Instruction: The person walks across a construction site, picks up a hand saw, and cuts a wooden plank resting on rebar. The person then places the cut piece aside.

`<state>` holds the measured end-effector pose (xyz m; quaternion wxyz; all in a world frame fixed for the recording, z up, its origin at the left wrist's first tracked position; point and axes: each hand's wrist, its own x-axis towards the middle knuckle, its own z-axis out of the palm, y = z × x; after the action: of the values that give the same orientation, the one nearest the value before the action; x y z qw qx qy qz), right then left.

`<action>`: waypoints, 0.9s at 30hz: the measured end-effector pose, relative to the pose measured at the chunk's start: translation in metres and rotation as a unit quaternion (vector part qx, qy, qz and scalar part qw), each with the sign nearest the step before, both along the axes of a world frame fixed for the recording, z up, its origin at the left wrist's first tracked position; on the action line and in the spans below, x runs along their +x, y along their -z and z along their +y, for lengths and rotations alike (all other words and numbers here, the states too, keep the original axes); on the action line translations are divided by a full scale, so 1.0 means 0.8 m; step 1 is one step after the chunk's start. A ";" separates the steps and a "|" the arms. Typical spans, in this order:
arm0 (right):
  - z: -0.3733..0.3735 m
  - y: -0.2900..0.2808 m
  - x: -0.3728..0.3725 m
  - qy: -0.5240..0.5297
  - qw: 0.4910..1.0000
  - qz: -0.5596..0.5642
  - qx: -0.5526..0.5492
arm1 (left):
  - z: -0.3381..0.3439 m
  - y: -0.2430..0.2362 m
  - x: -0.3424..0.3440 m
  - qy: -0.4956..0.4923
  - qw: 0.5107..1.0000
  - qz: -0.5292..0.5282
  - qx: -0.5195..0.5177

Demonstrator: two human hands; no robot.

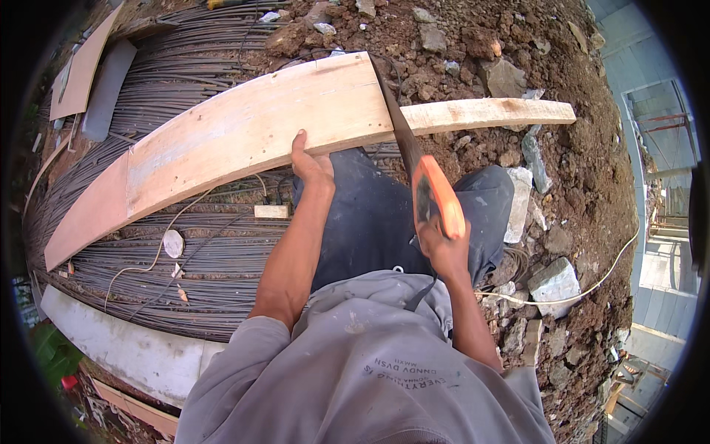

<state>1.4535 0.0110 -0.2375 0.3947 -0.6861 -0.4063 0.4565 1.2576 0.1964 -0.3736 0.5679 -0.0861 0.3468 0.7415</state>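
Over the rebar, left hand (310,164) steadies the board (244,133); right hand (442,246) grips the saw (425,174), seemingly cutting along its far end.

Orange-handled handsaw (414,159) blade-down in pale wooden plank (244,133)
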 end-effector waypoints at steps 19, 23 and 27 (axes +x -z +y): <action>0.161 0.033 -0.014 0.033 0.982 -0.004 0.185 | 0.012 -0.014 0.027 -0.009 0.998 -0.035 -0.041; 0.114 -0.014 -0.019 0.031 0.996 -0.058 0.055 | 0.008 0.003 0.021 -0.002 0.996 -0.062 -0.062; -0.101 -0.047 0.008 -0.001 0.997 -0.055 0.045 | 0.010 0.020 0.002 0.013 0.998 -0.058 -0.007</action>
<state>1.4599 -0.0702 -0.2003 0.4017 -0.6913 -0.4486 0.3994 1.2591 0.2047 -0.3893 0.5956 -0.1285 0.3198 0.7255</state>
